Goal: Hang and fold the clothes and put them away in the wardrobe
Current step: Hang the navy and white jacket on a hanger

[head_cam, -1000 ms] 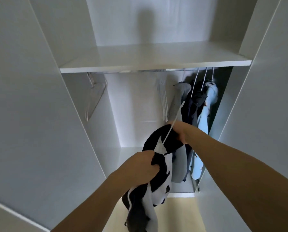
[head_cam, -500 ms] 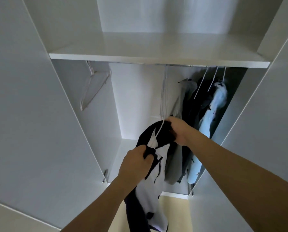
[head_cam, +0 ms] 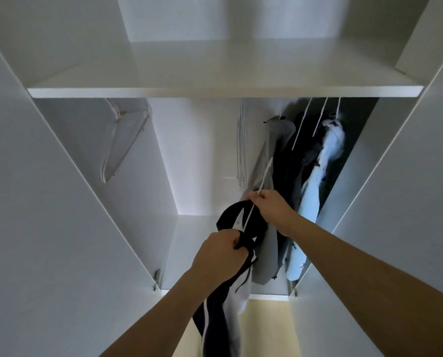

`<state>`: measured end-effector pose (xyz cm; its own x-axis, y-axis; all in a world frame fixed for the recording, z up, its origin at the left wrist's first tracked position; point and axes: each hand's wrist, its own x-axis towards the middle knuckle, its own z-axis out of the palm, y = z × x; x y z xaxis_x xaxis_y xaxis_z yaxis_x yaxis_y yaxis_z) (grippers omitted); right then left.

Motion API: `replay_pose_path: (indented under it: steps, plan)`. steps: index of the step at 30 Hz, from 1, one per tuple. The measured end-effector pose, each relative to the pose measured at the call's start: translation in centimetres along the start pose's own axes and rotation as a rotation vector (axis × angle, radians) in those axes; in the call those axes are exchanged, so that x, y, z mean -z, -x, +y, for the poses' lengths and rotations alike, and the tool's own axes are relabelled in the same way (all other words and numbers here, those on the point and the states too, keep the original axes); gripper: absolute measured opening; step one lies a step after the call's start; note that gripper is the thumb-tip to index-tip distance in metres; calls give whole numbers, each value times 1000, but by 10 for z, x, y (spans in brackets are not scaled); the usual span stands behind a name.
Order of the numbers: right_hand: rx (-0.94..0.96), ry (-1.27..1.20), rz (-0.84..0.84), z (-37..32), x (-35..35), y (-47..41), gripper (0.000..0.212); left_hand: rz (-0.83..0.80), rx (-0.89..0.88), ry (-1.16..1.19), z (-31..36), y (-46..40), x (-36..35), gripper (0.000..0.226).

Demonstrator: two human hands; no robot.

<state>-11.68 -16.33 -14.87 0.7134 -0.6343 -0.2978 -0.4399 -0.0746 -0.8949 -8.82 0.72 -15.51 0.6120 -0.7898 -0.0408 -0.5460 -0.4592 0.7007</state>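
Note:
A black and white garment (head_cam: 230, 300) hangs on a white hanger (head_cam: 263, 179) in front of the open wardrobe. My left hand (head_cam: 221, 253) grips the garment's shoulder fabric. My right hand (head_cam: 269, 204) pinches the hanger's stem near the collar, with its hook pointing up toward the rail. Under the shelf (head_cam: 225, 92) hang a grey garment (head_cam: 266, 161), dark garments (head_cam: 295, 161) and a light blue garment (head_cam: 315, 191).
Empty white hangers hang at the left (head_cam: 122, 140) and in the middle (head_cam: 242, 148) of the rail. White wardrobe doors (head_cam: 47, 228) stand open on both sides. The floor (head_cam: 266, 328) below is pale yellow.
The view has tilted and shifted a little. Both hands still hold the garment and hanger, and the hanger's hook now points up to the right, toward the hung clothes.

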Motion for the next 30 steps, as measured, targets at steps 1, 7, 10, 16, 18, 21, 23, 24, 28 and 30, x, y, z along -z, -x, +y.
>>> replay_pose_path:
  steps: [1, 7, 10, 16, 18, 21, 23, 24, 28, 30]
  plan:
    - [19, 30, 7, -4, 1, 1, 29, 21, -27, 8, 2, -2, 3, 32]
    - [41, 13, -19, -24, 12, -5, 31, 98, -118, 67, 9, -24, 23, 36]
    - [12, -5, -46, -25, 8, -2, 30, -73, -59, 3, 3, -36, 27, 33]
    - [-63, -267, 28, -18, -5, -2, 27, -277, 9, 42, -15, -43, 37, 29]
    - [-86, -266, 92, -17, -9, -3, 28, -398, 27, 78, -16, -50, 46, 25]
    - [-53, -137, 138, -16, -8, -2, 30, -431, 58, 88, -15, -68, 65, 22]
    - [-18, -97, 136, -17, -7, -1, 32, -412, 89, 45, -15, -84, 77, 20]
    - [-8, -87, 148, -19, -6, 1, 33, -406, 99, 31, -15, -93, 82, 18]
    - [-5, -29, 181, -31, -4, 7, 32, -344, 133, 60, -12, -120, 97, 14]
    - [-12, -20, 197, -37, -3, 10, 31, -310, 135, 59, -11, -129, 103, 13]
